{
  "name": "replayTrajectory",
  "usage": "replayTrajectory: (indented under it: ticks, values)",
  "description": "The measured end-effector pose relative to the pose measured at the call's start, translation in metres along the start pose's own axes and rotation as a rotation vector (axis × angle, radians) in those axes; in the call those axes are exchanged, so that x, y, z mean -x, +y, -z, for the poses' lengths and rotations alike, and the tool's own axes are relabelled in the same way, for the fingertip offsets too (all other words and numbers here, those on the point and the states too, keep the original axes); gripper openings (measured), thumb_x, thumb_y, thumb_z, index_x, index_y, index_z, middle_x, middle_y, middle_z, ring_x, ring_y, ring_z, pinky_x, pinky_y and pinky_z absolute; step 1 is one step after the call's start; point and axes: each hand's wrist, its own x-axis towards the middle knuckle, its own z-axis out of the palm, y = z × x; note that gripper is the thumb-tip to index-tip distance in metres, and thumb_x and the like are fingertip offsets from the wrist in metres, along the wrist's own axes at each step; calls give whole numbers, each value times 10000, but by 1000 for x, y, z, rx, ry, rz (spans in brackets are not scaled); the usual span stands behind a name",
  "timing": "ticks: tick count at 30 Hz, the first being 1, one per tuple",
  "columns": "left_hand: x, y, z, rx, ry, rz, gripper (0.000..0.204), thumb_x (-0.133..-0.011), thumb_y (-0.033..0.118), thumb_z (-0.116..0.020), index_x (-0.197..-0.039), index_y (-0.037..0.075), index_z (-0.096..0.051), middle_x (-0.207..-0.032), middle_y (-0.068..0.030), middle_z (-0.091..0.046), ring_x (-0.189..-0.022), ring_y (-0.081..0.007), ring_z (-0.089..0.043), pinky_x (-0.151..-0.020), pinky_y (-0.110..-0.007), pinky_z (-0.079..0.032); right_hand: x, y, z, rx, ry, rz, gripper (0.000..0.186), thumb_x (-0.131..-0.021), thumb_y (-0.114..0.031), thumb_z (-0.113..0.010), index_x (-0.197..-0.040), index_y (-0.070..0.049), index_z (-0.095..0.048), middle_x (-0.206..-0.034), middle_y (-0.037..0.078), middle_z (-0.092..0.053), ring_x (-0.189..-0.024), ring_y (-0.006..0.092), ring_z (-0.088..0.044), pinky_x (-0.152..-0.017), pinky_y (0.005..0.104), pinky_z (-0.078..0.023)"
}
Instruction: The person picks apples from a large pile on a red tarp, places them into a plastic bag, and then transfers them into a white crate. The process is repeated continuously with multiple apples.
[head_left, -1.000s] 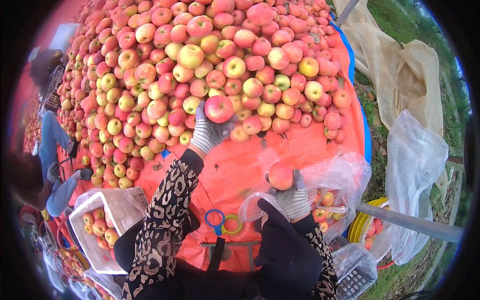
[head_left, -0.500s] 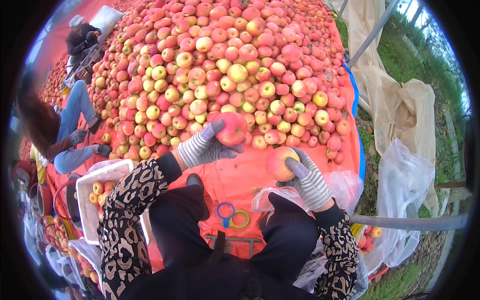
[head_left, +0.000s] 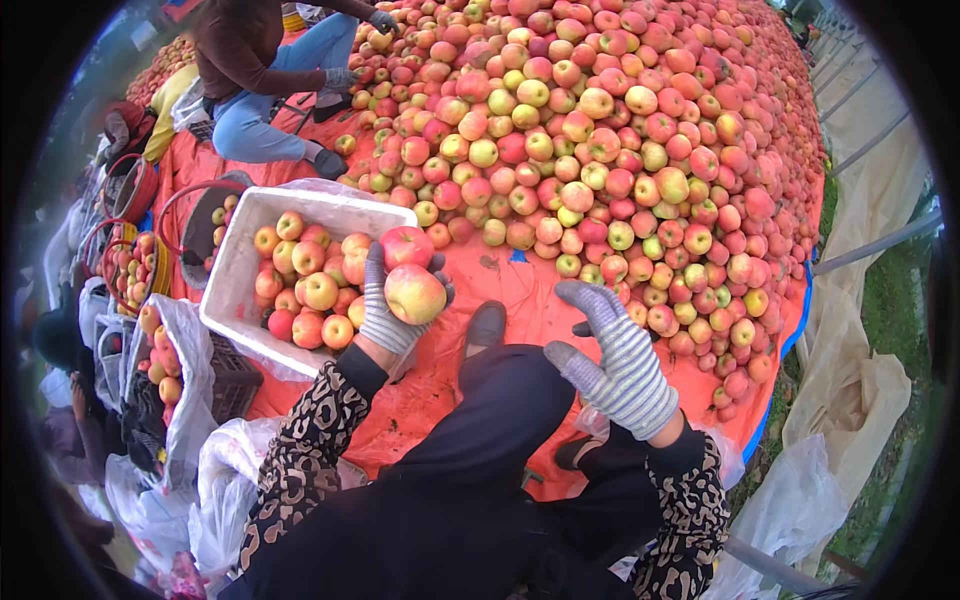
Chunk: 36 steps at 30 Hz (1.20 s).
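My left hand [head_left: 388, 322], in a grey-and-white striped glove, holds two apples beside the white foam box. One is a deep pink-red apple [head_left: 407, 247]; the other, a yellow apple with red blush [head_left: 415, 294], lies nearer to me against it. Several red-and-yellow apples [head_left: 320, 290] fill the white foam box [head_left: 230, 315]. Over my lap, my right hand [head_left: 628, 370] holds nothing, its gloved thumb and fingers apart. It is nearest to the front edge of a large apple heap [head_left: 640, 150].
An orange-red tarp [head_left: 470, 270] lies under the heap. At the left are red-handled buckets [head_left: 130, 190], a dark crate [head_left: 235, 380] and plastic bags [head_left: 225, 460]. Another person in blue jeans [head_left: 250, 130] sits at the upper left, reaching toward the heap. A metal pole [head_left: 880, 240] stands at the right.
The view has swung left toward the box. The apple from my right hand is now in my left hand with the other one, and my right hand has opened. My left hand has moved to the box.
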Motion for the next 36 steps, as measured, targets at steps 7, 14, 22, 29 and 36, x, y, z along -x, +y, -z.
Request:
replayTrajectory:
  ticks: [7,14,22,29,36]
  values:
    - [29,186,118,-734,775,-618,762,-746,628,-624,-1274,101,-469,-1167,-97,-558,-1047,-245,-541,-878,-343,-480,63,51,11,-229,-64,-403,416,-813,-119,-647,-1183,24,-522,-1112,164,-587,-979,229,-612,-799,330,-511]
    - [48,243,174,-1609,1554,-416,953,-685,543,-716,-1342,-34,-336,-1296,-268,-465,-1201,-356,-477,-1002,-399,-395,55,34,13,-133,-200,-343,371,-821,-141,-649,-1151,-5,-545,-990,137,-596,-874,239,-628,-750,318,-499]
    - [-26,118,32,-2026,370,-1208,542,-778,93,-645,-1271,0,-441,-1240,-188,-477,-1164,-317,-468,-1004,-384,-376,56,41,20,-31,-340,-360,363,-813,-136,-616,-1148,-11,-552,-1003,157,-595,-838,293,-627,-744,342,-493]
    - [-182,5,39,-1968,202,-774,606,-740,196,-711,-1266,59,-443,-1235,-211,-463,-1105,-351,-498,-901,-427,-445,58,56,20,82,-415,-357,423,-806,-283,-647,-1153,-58,-561,-1052,181,-585,-956,352,-584,-827,416,-467]
    - [-302,8,86,-2508,415,-594,802,-712,188,-715,-1391,85,-301,-1391,-240,-329,-1266,-393,-366,-1031,-426,-366,64,83,36,2,-411,-440,407,-790,-230,-651,-1126,-19,-559,-1074,187,-562,-1047,374,-542,-916,437,-422]
